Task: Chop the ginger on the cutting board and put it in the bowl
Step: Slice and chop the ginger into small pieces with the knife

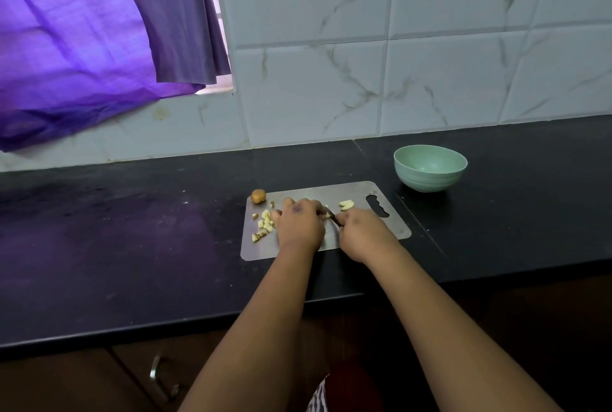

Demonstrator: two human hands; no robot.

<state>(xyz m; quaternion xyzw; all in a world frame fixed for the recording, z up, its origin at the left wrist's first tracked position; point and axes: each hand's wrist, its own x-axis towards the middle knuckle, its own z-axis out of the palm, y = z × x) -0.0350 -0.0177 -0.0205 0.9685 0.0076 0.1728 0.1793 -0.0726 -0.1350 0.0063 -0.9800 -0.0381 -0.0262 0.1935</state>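
A steel cutting board (361, 194) lies on the black counter. Several pale chopped ginger bits (265, 221) sit at its left side, and a few slices (346, 204) lie near the board's far edge. A brown ginger knob (258, 196) rests at the board's far left corner. My left hand (299, 223) bends over the middle of the board, fingertips down on a ginger piece that it hides. My right hand (362, 236) grips a small dark-handled knife (332, 215), blade pointing toward my left fingers. A green bowl (430, 168) stands empty behind the board to the right.
The black counter (132, 246) runs wide to the left and right. A tiled wall (397, 64) rises behind it, and a purple curtain (82, 47) hangs at the upper left. A cabinet handle (159, 378) shows below the counter's front edge.
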